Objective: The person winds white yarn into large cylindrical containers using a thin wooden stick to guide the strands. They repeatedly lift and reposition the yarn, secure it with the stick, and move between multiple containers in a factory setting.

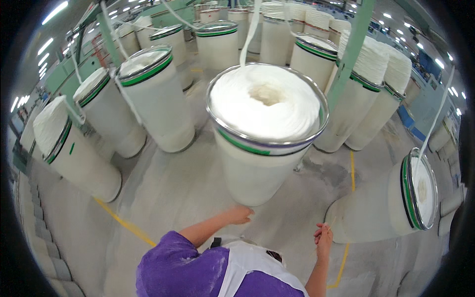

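Observation:
A tall white can [257,173] with a metal rim and a green band stands in front of me. It is filled with coiled white fibre sliver [222,99] that has a hollow at its middle, and one strand rises from it. My left hand [240,215] is near the foot of this can, apart from it as far as I can see; motion blurs its fingers. My right hand [323,236] is beside another can [371,198] at the right. Its fingers are curled, with a thin pale stick-like thing [332,222] at their tips.
Several more sliver cans [158,109] stand at the left and back, some heaped above the rim [371,54]. A green post [351,54] rises behind the front can. Strands [438,109] hang from above. Yellow lines [123,222] mark the grey floor.

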A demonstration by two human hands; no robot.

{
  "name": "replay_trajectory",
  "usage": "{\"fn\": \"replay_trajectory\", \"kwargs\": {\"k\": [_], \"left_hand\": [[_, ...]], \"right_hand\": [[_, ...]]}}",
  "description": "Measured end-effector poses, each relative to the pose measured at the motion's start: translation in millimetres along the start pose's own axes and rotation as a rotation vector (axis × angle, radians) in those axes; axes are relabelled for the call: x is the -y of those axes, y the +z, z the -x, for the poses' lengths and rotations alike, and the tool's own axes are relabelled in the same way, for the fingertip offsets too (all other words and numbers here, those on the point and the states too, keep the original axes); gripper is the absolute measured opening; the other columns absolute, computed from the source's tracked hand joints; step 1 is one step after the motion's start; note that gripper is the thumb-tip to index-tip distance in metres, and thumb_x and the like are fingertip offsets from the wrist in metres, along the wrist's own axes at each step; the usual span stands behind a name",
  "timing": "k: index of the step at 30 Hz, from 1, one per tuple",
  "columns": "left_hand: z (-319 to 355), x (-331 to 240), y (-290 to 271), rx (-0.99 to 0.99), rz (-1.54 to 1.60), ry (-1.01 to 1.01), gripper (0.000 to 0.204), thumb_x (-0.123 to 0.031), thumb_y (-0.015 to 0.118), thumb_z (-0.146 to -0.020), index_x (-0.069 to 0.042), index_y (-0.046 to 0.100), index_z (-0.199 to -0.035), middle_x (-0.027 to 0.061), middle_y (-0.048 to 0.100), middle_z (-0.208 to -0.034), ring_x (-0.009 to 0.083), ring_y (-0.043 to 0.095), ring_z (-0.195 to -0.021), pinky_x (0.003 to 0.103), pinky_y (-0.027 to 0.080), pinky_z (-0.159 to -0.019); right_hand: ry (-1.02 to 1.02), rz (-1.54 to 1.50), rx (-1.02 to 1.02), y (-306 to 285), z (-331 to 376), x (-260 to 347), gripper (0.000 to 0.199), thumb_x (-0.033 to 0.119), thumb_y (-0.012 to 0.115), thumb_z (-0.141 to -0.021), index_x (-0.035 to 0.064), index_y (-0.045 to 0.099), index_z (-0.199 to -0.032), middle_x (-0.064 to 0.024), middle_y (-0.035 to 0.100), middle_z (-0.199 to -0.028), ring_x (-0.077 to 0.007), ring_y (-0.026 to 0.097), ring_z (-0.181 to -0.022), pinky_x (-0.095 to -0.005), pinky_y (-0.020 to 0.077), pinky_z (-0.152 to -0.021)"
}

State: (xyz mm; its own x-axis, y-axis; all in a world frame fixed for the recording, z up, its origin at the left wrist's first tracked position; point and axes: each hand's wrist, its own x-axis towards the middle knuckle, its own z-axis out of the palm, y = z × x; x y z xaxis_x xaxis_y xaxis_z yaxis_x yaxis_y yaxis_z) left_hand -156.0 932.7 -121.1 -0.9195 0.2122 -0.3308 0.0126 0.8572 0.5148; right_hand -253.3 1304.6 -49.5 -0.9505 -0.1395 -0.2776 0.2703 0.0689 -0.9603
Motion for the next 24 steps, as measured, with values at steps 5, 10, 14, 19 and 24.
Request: {"fn": "replay_trajectory", "kwargs": {"k": [5,10,14,19,24], "left_hand": [[-98,-41,-23,0.060,-0.003,0.196,0.043,-0.032,0.061,-0.089,-0.008,0.058,-0.125,0.0174,0.062,-0.116,0.0354,0.060,-0.105,0.047,0.048,-0.087],[-217,-93,-31,0.099,0.030,0.350,0.042,-0.031,0.058,-0.090,-0.008,0.057,-0.124,0.0160,0.061,-0.118,0.0351,0.057,-0.108,0.047,0.046,-0.090],[-333,-147,-52,0.188,-0.022,0.347,0.042,-0.031,0.057,-0.091,-0.008,0.056,-0.126,0.0154,0.059,-0.122,0.0354,0.055,-0.112,0.046,0.045,-0.092],[-451,-234,-85,0.063,-0.058,0.413,0.044,-0.032,0.058,-0.090,-0.006,0.057,-0.126,0.0154,0.057,-0.127,0.0359,0.056,-0.112,0.046,0.044,-0.093],[-587,-291,-123,0.050,0.047,0.567,0.044,-0.026,0.062,-0.088,-0.006,0.056,-0.127,0.0171,0.058,-0.126,0.0348,0.055,-0.115,0.044,0.044,-0.095]], "right_hand": [[-0.044,0.096,-0.145,-56,-57,40,0.044,0.043,0.044,-0.101,0.0022,0.061,-0.099,-0.0025,0.055,-0.063,-0.0093,0.049,-0.047,-0.0227,0.0376,-0.043],[-0.138,0.187,-0.387,-152,-125,85,0.046,0.043,0.041,-0.101,0.0031,0.062,-0.098,-0.0026,0.057,-0.067,-0.0099,0.053,-0.054,-0.0236,0.0418,-0.049],[-0.296,0.312,-0.548,-223,-190,127,0.045,0.040,0.040,-0.103,0.0003,0.061,-0.097,-0.0061,0.059,-0.074,-0.0133,0.057,-0.067,-0.0257,0.0447,-0.059],[-0.559,0.605,-0.718,-280,-261,186,0.042,0.031,0.040,-0.103,-0.0053,0.060,-0.101,-0.0132,0.059,-0.088,-0.0258,0.056,-0.078,-0.0374,0.0456,-0.072],[-0.596,0.946,-0.872,-317,-314,230,0.035,0.025,0.040,-0.103,0.0010,0.062,-0.089,-0.0140,0.059,-0.088,-0.0308,0.051,-0.085,-0.0409,0.0401,-0.079]]}}
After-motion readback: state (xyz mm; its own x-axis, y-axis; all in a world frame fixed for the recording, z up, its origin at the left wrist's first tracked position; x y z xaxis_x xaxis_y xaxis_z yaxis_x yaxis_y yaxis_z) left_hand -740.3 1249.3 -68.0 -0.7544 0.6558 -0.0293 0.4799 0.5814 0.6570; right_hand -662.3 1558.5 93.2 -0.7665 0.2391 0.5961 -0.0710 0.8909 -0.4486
